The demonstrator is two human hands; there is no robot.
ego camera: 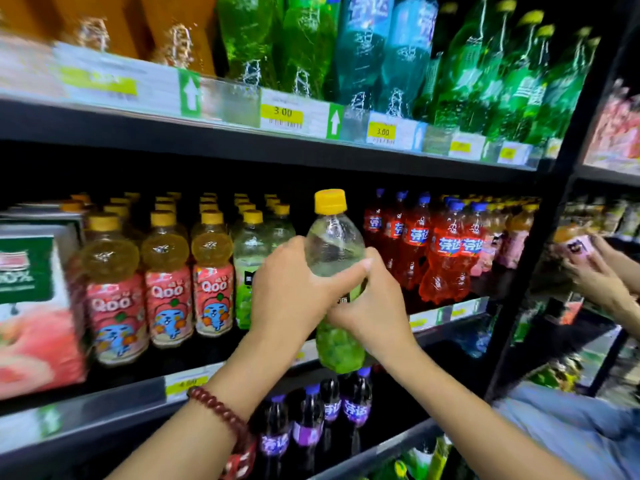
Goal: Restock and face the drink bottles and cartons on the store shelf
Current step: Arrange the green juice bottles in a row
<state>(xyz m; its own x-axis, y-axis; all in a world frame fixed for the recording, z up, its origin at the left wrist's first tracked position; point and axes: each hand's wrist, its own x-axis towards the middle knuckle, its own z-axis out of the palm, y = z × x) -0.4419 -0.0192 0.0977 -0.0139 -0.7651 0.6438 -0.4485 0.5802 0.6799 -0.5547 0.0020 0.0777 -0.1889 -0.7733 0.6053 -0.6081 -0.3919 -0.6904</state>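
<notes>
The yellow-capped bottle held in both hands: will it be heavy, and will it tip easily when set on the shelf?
The yellow-capped bottle looks nearly full, so probably fairly heavy for its size. It is tall and narrow, so likely to tip if set down crooked. The left hand and right hand both grip its smooth plastic, which may be a little slippery.

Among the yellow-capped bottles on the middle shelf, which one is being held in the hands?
The green-grape bottle, raised in front of the row. The left hand and right hand grip it; the others stand on the shelf.
</notes>
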